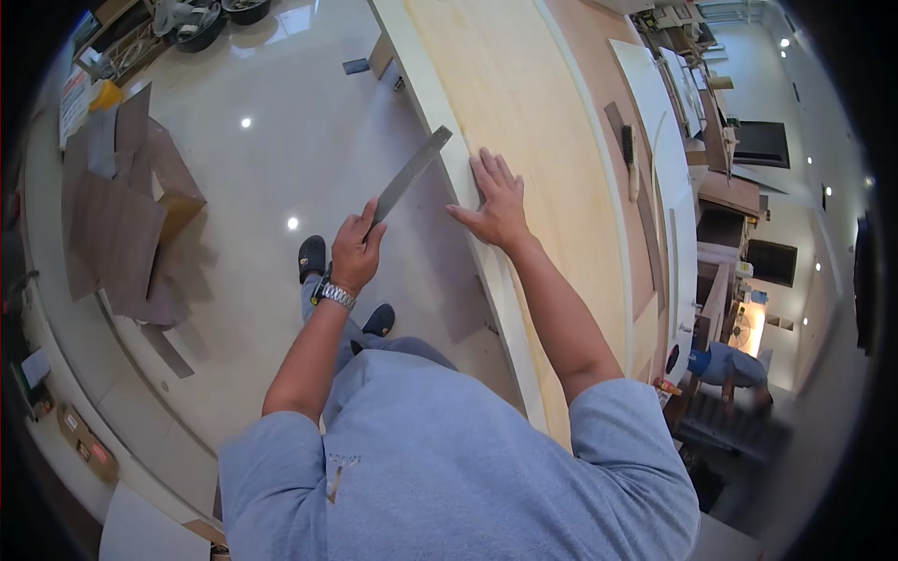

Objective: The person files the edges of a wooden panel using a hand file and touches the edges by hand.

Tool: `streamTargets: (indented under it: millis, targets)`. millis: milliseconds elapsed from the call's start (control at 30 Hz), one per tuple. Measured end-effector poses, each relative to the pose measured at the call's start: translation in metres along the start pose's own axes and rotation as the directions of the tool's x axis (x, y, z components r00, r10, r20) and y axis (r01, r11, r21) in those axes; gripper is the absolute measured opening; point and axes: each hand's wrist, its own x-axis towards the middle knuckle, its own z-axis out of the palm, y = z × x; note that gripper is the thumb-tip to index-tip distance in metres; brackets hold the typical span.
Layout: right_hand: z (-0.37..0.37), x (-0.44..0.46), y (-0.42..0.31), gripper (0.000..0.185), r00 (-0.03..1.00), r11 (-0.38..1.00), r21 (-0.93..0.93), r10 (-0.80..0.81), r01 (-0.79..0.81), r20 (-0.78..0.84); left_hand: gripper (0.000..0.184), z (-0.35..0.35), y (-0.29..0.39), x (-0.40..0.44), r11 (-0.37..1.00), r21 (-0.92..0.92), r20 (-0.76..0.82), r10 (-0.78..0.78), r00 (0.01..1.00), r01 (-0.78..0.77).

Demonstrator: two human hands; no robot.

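Left hand [355, 251]: wrapped around near end of file [410, 178], watch [335, 293] on wrist.
File: left of board [561, 206], slanting far and right; tip at board's left edge, can't tell if touching.
Right hand [499, 208]: palm down on board, fingers spread, thumb at left edge.
Board: pale wood, runs near to far.
Brush [630, 151]: right of board, by a dark strip [646, 224].
Floor [253, 178]: brown box [108, 229] at left.
Far right: another person [734, 365].
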Motion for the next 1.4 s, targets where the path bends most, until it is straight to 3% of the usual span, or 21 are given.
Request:
streamTargets:
  millis: [133, 233, 333, 433, 533, 633, 733, 833, 933, 1033, 1100, 1200, 1267, 1333, 1400]
  targets:
    - [0.006, -0.002, 0.021, 0.088, 0.998, 0.989, 0.149, -0.010, 0.001, 0.062, 0.051, 0.013, -0.020, 0.045, 0.993, 0.081, 0.029, 0.079, 0.996, -0.081]
    - [0.018, -0.033, 0.060, 0.083, 0.977, 0.973, 0.096, 0.212, -0.210, -0.009, 0.051, 0.015, -0.031, 0.077, 0.992, 0.050, 0.026, 0.111, 0.994, -0.112]
    - [0.019, -0.077, 0.094, 0.080, 0.866, 0.867, 0.009, 0.498, -0.498, -0.039, 0.054, 0.028, -0.024, 0.084, 0.983, -0.014, 0.039, 0.183, 0.982, -0.183]
    - [0.032, -0.105, 0.116, 0.079, 0.862, 0.868, 0.041, 0.497, -0.495, -0.102, 0.056, 0.059, 0.001, 0.060, 0.942, 0.004, 0.112, 0.333, 0.936, -0.335]
    - [0.033, -0.106, 0.115, 0.077, 0.861, 0.866, 0.040, 0.499, -0.498, -0.099, 0.058, 0.061, 0.027, 0.032, 0.940, -0.067, 0.174, 0.342, 0.923, -0.335]
    - [0.033, -0.105, 0.116, 0.076, 0.863, 0.869, 0.023, 0.494, -0.495, -0.105, 0.056, 0.039, -0.016, 0.045, 0.957, -0.017, 0.152, 0.289, 0.945, -0.290]
    - [0.032, -0.105, 0.106, 0.076, 0.858, 0.869, 0.032, 0.493, -0.494, -0.145, 0.055, 0.026, -0.021, 0.065, 0.985, 0.031, 0.032, 0.166, 0.986, -0.167]
    - [0.033, -0.104, 0.107, 0.075, 0.860, 0.873, 0.029, 0.485, -0.487, -0.157, 0.054, 0.058, 0.005, 0.047, 0.923, 0.080, 0.166, 0.361, 0.918, -0.377]
    - [0.035, -0.105, 0.113, 0.074, 0.872, 0.882, 0.000, 0.467, -0.472, -0.147, 0.052, 0.057, 0.054, 0.008, 0.926, -0.007, 0.324, 0.359, 0.875, -0.377]
    - [0.037, -0.105, 0.111, 0.074, 0.858, 0.872, 0.013, 0.484, -0.489, -0.170, 0.048, 0.039, 0.016, 0.013, 0.960, 0.023, 0.287, 0.260, 0.922, -0.278]
    - [0.035, -0.105, 0.107, 0.073, 0.858, 0.875, 0.023, 0.480, -0.484, -0.185, 0.045, 0.024, -0.014, 0.039, 0.965, 0.030, 0.149, 0.254, 0.956, -0.261]
    - [0.035, -0.108, 0.106, 0.074, 0.852, 0.868, 0.016, 0.489, -0.496, -0.186, 0.040, 0.019, 0.013, 0.072, 0.988, 0.095, 0.104, 0.109, 0.989, -0.119]
    - [0.035, -0.101, 0.106, 0.074, 0.853, 0.868, 0.015, 0.491, -0.497, -0.180, 0.042, 0.044, 0.021, 0.065, 0.949, 0.073, 0.213, 0.284, 0.935, -0.305]
    - [0.033, -0.102, 0.107, 0.074, 0.852, 0.865, 0.020, 0.497, -0.501, -0.167, 0.045, 0.055, 0.050, 0.037, 0.904, 0.087, 0.355, 0.365, 0.861, -0.419]
    - [0.030, -0.102, 0.105, 0.074, 0.851, 0.861, -0.001, 0.503, -0.509, -0.151, 0.048, 0.049, 0.050, 0.007, 0.890, 0.029, 0.315, 0.424, 0.849, -0.455]
